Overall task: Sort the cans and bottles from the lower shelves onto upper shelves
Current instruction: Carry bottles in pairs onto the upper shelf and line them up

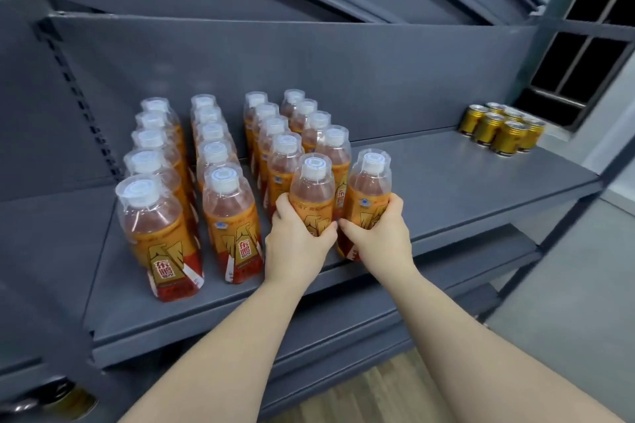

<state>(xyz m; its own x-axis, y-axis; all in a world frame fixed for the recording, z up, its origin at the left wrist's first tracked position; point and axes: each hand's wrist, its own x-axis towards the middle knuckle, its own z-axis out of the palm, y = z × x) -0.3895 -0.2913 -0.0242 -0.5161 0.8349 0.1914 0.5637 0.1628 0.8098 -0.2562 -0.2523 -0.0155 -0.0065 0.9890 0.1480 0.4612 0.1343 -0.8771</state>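
Several orange-labelled drink bottles with clear caps stand in rows on a grey shelf (pixel 464 182). My left hand (pixel 299 237) grips one bottle (pixel 312 189) at the front of the right-most full row. My right hand (pixel 381 233) grips another bottle (pixel 369 185) just to its right, beginning a new row. Both bottles stand upright near the shelf's front edge and almost touch. A cluster of gold cans (pixel 501 129) stands at the shelf's far right back.
The front-left bottle (pixel 158 233) and its neighbour (pixel 233 220) stand close to the shelf's front edge. Bare shelf surface lies between the held bottles and the cans. Lower shelves show below, with a gold can (pixel 74 400) at bottom left. An upper shelf overhangs.
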